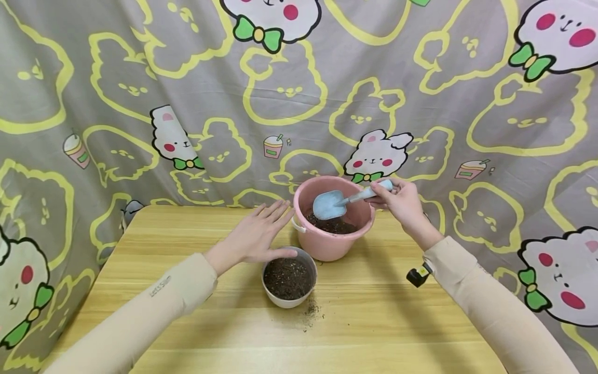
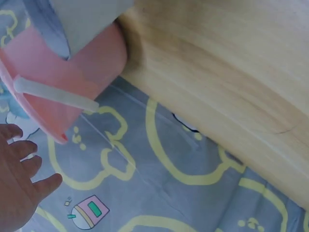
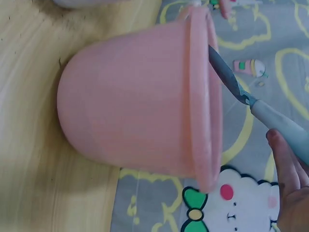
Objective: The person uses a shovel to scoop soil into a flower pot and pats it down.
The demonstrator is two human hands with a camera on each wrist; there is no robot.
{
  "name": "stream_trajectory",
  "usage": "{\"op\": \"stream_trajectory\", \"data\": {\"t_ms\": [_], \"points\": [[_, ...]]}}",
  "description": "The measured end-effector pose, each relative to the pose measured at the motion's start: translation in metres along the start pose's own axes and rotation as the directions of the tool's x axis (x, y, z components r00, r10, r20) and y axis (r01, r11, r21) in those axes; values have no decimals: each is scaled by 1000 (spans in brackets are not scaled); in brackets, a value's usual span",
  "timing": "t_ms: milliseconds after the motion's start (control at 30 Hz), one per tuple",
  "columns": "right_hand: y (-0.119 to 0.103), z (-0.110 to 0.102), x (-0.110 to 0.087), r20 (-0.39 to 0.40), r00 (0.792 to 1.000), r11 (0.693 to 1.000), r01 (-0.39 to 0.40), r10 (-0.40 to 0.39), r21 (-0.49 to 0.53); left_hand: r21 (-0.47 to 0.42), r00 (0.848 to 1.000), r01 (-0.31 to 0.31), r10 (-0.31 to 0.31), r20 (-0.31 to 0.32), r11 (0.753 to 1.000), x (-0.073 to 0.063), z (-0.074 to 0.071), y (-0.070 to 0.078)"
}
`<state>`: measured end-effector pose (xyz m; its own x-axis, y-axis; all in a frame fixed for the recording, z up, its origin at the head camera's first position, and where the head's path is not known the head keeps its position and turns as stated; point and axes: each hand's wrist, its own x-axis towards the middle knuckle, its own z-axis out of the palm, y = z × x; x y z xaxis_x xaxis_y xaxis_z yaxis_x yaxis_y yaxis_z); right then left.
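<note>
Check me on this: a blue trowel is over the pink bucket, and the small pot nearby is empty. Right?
Not quite: the small pot isn't empty; the head view shows dark soil in it. The blue trowel is indeed over the pink bucket.

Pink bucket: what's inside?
The pink bucket holds dark soil. The right hand holds a blue trowel, its blade over the opening. Soil behind the blade and below the near rim is hidden; its depth can't be seen.

A cartoon-print curtain [image 1: 303,111] behind a wood-grain table [image 1: 383,317] suggests a home corner.
</note>
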<state>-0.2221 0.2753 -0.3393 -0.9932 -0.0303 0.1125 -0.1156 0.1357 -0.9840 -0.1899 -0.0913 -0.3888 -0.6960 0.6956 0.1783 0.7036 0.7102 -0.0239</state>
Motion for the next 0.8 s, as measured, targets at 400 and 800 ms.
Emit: {"op": "stream_trajectory", "data": {"t_ms": [400, 800], "points": [[21, 2, 34, 23, 999, 982, -24, 29, -186, -26, 995, 63, -61, 81, 998, 45, 10, -12], [42, 4, 55, 4, 1000, 913, 12, -12, -408, -13, 984, 99, -96, 150, 995, 65, 20, -14]]}}
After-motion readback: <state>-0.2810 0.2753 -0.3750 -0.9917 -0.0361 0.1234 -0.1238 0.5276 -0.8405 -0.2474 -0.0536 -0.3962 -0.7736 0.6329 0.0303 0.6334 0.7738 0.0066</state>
